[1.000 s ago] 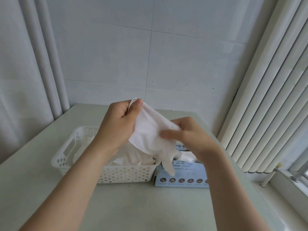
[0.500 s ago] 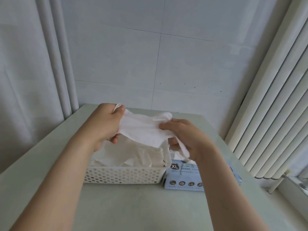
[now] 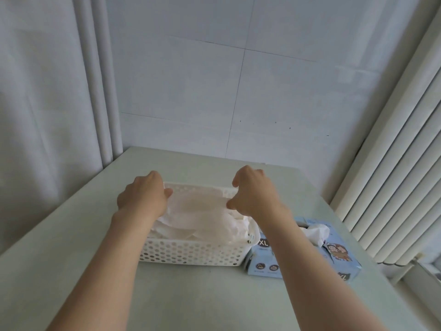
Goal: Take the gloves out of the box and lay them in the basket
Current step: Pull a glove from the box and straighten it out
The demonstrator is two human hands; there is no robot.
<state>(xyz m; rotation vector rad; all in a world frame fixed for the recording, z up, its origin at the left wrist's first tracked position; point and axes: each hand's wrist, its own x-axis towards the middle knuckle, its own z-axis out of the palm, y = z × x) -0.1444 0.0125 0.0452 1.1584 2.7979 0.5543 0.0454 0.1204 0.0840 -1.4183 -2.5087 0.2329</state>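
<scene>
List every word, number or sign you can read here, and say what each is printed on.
"XL": on the blue glove box, at the near-left corner of its top.
"XL": again at the box's right end, turned round.
Round icons along the box's front face: too small to read.
Pale print on the box top: blurred, unreadable.
The basket and gloves: no text.
</scene>
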